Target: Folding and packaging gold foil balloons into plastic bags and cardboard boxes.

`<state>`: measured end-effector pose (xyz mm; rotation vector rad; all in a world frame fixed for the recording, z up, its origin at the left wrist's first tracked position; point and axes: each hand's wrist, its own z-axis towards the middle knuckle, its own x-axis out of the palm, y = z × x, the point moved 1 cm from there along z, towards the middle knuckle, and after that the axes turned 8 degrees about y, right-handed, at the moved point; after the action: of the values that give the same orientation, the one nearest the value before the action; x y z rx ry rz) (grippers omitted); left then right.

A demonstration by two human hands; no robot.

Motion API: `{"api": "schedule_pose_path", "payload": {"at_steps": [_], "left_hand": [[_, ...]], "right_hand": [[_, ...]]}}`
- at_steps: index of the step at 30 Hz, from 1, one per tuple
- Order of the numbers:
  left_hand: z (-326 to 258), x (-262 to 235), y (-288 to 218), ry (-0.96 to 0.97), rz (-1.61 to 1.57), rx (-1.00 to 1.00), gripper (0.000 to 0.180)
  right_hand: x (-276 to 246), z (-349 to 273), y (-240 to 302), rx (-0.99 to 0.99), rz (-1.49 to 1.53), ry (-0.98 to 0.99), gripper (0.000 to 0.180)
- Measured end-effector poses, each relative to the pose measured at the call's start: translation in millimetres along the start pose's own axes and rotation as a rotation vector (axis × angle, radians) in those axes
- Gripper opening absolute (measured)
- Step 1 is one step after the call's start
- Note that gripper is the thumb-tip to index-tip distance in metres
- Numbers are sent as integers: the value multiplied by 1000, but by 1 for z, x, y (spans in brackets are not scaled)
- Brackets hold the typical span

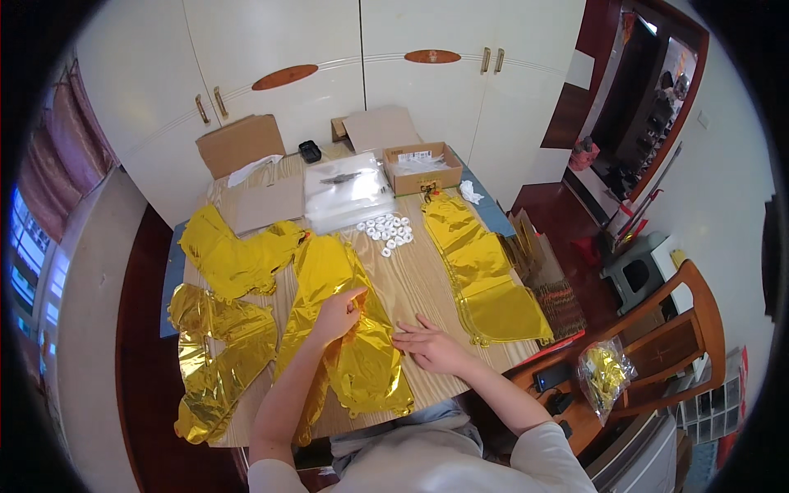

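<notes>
A flat gold foil balloon (370, 361) lies in front of me, its lower end near the table's front edge. My left hand (339, 316) is closed over its middle, with the fingers curled in a pinch on the foil. Just right of it, my right hand (431, 347) lies open with its fingers spread, the fingertips at the balloon's right edge. Two more crumpled gold foil balloons lie to the left, one farther back (234, 255) and one nearer (222, 353). A flatter gold foil balloon (485, 283) is stretched out on the right.
Small white rings (385, 232) sit beyond the middle balloon. Behind them are a stack of clear plastic bags (345, 193), a cardboard box (423, 168) and cardboard sheets (242, 145). A wooden chair (666, 361) at the right bears a bag of gold foil (606, 374).
</notes>
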<state>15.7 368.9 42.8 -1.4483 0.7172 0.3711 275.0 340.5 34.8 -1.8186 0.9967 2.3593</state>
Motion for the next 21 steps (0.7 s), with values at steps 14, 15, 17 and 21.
{"api": "schedule_pose_path", "payload": {"at_steps": [14, 15, 17, 21], "left_hand": [[0, -2, -3, 32, 2, -36, 54], [0, -2, -3, 28, 2, -28, 54], [0, -4, -6, 54, 56, -47, 54], [-8, -3, -22, -120, 412, 133, 49]], "right_hand": [[1, -3, 1, 3, -17, 15, 38], [0, -3, 1, 6, -26, 20, 38], [-1, -2, 2, 8, -40, 26, 37], [0, -4, 2, 13, -38, 27, 36]]}}
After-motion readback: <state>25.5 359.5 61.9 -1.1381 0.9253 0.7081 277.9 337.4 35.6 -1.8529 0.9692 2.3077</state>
